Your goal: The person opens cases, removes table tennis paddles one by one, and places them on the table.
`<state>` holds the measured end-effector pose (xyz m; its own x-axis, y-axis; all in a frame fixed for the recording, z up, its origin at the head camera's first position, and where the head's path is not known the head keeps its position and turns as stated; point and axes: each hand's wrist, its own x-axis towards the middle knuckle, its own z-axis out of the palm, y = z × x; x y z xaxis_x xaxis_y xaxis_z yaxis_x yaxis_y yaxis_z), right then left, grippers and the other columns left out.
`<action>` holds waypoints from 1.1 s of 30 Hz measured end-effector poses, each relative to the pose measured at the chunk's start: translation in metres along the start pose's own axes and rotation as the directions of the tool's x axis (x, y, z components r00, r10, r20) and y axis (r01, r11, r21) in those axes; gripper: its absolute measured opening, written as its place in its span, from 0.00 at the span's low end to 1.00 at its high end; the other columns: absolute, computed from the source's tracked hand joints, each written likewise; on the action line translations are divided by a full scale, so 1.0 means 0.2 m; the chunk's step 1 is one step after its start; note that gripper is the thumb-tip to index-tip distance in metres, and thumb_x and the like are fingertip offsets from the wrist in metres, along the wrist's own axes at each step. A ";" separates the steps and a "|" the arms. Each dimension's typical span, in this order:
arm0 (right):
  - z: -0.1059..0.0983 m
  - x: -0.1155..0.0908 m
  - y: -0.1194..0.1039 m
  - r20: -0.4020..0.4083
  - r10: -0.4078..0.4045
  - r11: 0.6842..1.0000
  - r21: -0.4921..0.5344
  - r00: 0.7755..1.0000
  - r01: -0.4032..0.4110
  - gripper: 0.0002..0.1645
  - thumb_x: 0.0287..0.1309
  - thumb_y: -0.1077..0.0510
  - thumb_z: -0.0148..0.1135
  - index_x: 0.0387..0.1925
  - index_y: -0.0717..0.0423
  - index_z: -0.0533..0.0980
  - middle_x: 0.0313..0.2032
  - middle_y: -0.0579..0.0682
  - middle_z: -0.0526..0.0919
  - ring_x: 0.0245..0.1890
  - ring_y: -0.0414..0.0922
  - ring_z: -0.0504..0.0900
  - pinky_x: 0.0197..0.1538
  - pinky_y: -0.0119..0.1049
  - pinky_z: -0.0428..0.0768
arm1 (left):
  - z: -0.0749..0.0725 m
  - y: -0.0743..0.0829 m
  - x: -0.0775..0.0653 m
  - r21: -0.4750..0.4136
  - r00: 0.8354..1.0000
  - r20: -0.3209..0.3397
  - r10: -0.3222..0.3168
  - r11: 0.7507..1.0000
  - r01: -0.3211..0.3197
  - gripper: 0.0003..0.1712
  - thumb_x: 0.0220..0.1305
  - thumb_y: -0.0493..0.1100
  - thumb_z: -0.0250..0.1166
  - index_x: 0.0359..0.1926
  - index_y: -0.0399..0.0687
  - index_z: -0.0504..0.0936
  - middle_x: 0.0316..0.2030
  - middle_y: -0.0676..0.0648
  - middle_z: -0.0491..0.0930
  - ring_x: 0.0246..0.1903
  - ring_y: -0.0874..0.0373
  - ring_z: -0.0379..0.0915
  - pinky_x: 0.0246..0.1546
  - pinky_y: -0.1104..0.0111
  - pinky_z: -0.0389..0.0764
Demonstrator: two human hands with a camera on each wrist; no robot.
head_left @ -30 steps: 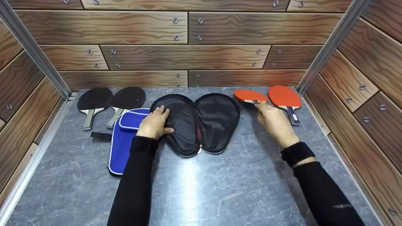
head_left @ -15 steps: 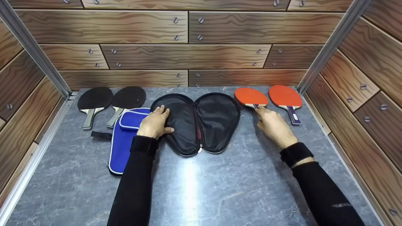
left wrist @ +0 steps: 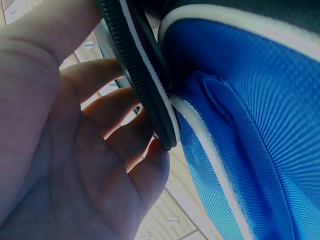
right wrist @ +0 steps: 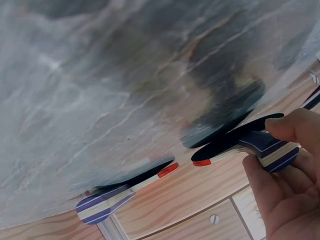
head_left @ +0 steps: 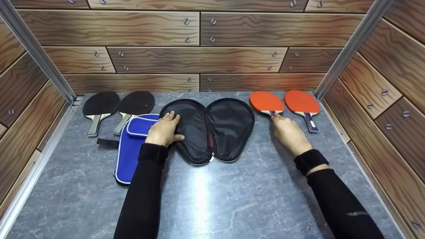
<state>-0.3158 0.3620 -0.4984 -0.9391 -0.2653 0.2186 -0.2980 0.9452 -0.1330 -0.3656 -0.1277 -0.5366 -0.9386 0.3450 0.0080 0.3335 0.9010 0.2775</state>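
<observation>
A zippered paddle case [head_left: 229,132] lies spread wide in the middle, black lining upward. My left hand [head_left: 163,130] rests on its left half, fingers spread and thumb out to the right. In the left wrist view the fingers [left wrist: 117,115] lie past the case's zipper edge [left wrist: 145,85]. Beside it, partly under the left forearm, is a blue case [head_left: 127,156] with white piping and a pocket. My right hand [head_left: 289,132] pinches the handle of a red table tennis paddle [head_left: 267,101]; the right wrist view shows thumb and fingers around the striped handle [right wrist: 272,150], the blade close over the table.
Another red paddle [head_left: 301,101] lies to the right, its handle toward me. Two black-faced paddles [head_left: 101,103] lie at the back left. A black strap [head_left: 108,142] sticks out from the blue case. Wood-patterned walls [head_left: 242,30] enclose the grey table [head_left: 232,202] at the back and sides.
The red paddle in my right hand has tilted so more of its face shows, and shifted slightly right. The left hand has stayed on the case.
</observation>
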 end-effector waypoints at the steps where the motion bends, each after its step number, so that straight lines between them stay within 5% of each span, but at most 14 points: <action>1: 0.00 0.00 0.00 -0.009 -0.004 1.000 -0.011 1.000 0.004 0.20 0.67 0.76 0.62 0.58 0.73 0.83 0.69 0.76 0.88 0.52 0.80 0.93 0.52 0.74 0.93 | 0.00 0.00 0.00 0.000 1.000 0.000 -0.001 1.000 0.001 0.58 0.69 0.60 0.85 0.89 0.41 0.71 0.91 0.31 0.64 0.93 0.33 0.59 0.92 0.36 0.68; 12: 0.04 0.00 -0.02 -0.095 -0.010 0.997 -0.084 0.995 0.002 0.07 0.72 0.76 0.57 0.43 0.74 0.81 0.48 0.77 0.91 0.37 0.80 0.91 0.36 0.74 0.90 | 0.02 -0.02 0.01 0.007 1.000 0.011 -0.008 1.000 0.008 0.59 0.69 0.61 0.85 0.90 0.42 0.70 0.92 0.32 0.63 0.93 0.34 0.59 0.92 0.37 0.67; 33: 0.07 -0.01 0.00 -0.064 0.007 0.995 -0.103 0.998 -0.013 0.08 0.72 0.77 0.56 0.44 0.74 0.81 0.48 0.76 0.91 0.36 0.79 0.91 0.34 0.74 0.90 | 0.00 0.00 0.01 0.003 1.000 0.008 0.002 1.000 -0.002 0.59 0.69 0.61 0.85 0.90 0.40 0.70 0.91 0.31 0.63 0.93 0.33 0.59 0.93 0.39 0.66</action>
<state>-0.3155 0.3592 -0.5126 -0.9280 -0.2464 0.2795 -0.2664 0.9632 -0.0352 -0.3667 -0.1277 -0.5375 -0.9371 0.3489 0.0009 0.3358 0.9011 0.2743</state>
